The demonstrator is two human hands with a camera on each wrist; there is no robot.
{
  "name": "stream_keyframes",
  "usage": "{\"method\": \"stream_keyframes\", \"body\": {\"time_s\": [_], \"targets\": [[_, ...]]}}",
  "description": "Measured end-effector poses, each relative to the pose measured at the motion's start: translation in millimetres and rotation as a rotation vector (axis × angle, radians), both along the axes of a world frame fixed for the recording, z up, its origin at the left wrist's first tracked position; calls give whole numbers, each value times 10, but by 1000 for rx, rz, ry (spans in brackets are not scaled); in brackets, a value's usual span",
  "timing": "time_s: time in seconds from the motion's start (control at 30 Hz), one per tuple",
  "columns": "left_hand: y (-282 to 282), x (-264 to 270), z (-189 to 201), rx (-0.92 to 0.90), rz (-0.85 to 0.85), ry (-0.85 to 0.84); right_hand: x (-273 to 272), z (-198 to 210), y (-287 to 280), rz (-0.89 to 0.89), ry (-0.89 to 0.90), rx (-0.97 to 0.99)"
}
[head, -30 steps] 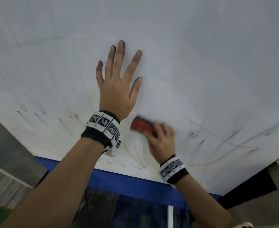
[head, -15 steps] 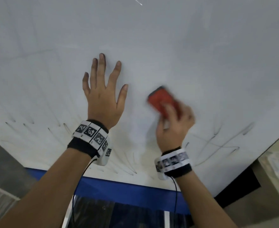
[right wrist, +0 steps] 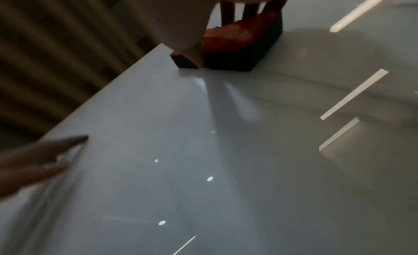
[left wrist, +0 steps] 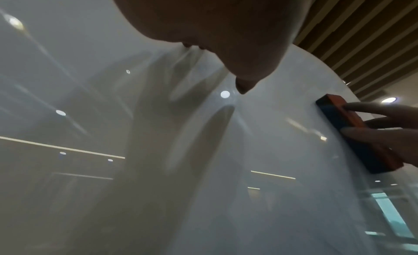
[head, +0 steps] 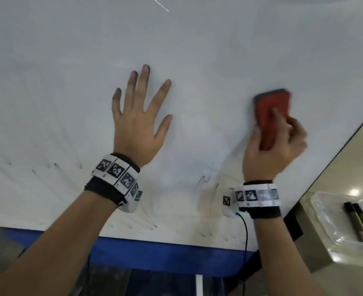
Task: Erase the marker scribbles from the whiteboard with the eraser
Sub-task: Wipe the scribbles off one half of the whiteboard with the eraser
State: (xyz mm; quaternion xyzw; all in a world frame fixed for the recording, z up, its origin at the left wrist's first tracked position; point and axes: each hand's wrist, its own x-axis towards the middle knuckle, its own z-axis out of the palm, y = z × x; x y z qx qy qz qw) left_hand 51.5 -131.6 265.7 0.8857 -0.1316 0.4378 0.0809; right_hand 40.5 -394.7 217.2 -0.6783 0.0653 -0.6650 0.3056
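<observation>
Whiteboard (head: 197,50): fills the head view, glossy white, blue strip along its lower edge.
Left hand (head: 137,124): flat against the board, fingers (head: 143,82) straight and spread, tips darkened, holding nothing.
Right hand (head: 274,150): curled round the eraser, thumb on one long side and fingertips on its red back, pressing it onto the board.
Eraser (head: 271,116): red-backed block with a dark pad face flat on the white, poking out above the right fingers, near the board's right edge, well to the right of the left thumb.
Scribbles (head: 204,182): faint looping strokes below and left of the right fingers, beside the wrist band; short dark ticks below the left fingers too.
Clear tray (head: 325,212): lower right off the board, dark sticks inside.
</observation>
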Motion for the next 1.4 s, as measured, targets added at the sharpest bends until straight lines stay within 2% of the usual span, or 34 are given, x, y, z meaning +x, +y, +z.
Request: {"method": "stream_keyframes", "body": {"time_s": [0.07, 0.1, 0.23, 0.3, 0.33, 0.37, 0.43, 0.53, 0.6, 0.63, 0.67, 0.77, 0.83, 0.9, 0.97, 1.07, 1.13, 1.17, 1.23, 1.33, 1.4], "targets": [[-95, 15, -60, -21, 27, 24, 43, -120, 96, -16, -16, 95], [-120, 24, -89, -24, 43, 24, 48, -332, 247, 9, 11, 18], [-113, 83, -133, -26, 59, 14, -84, -1593, 775, 233, 311, -628], [-102, 77, -143, -21, 62, 24, -135, -1861, 723, 296, 411, -831], [-92, 76, -146, -12, 65, 22, -121, -1795, 638, 296, 396, -855], [-82, 76, -150, -3, 69, 19, -107, -1653, 526, 270, 359, -822], [-75, 72, -170, -4, 70, 16, -113, -1270, 244, 160, 239, -600], [-132, 77, -213, -59, 66, 17, -68, -718, -217, 53, 43, -62], [-199, 77, -232, -94, 74, 26, 13, -662, -148, 21, -31, 254], [-235, 73, -239, -112, 82, 28, 33, -743, 9, 17, -22, 291], [-271, 67, -247, -130, 86, 32, 23, -899, 208, 46, 21, 218], [-352, 43, -255, -179, 91, 50, -107, -1586, 692, 204, 269, -302], [-370, 20, -257, -178, 99, 56, -154, -1858, 636, 256, 387, -557], [-348, 19, -257, -153, 113, 49, -149, -1730, 394, 254, 365, -656], [-313, 12, -275, -141, 107, 52, -173, -1376, 59, 219, 286, -495], [-317, -6, -328, -172, 77, 68, -89, -869, -590, 48, 97, 8], [-379, -42, -387, -211, 69, 88, -18, -746, -697, -9, -3, 299], [-422, -59, -418, -233, 66, 102, 17, -772, -595, -24, -11, 356], [-495, -90, -477, -262, 66, 129, 4, -946, -194, 20, 58, 251], [-502, -102, -515, -240, 85, 129, -121, -1372, 303, 178, 244, -304], [-436, -92, -532, -193, 93, 115, -120, -1481, 105, 176, 280, -613]]}}
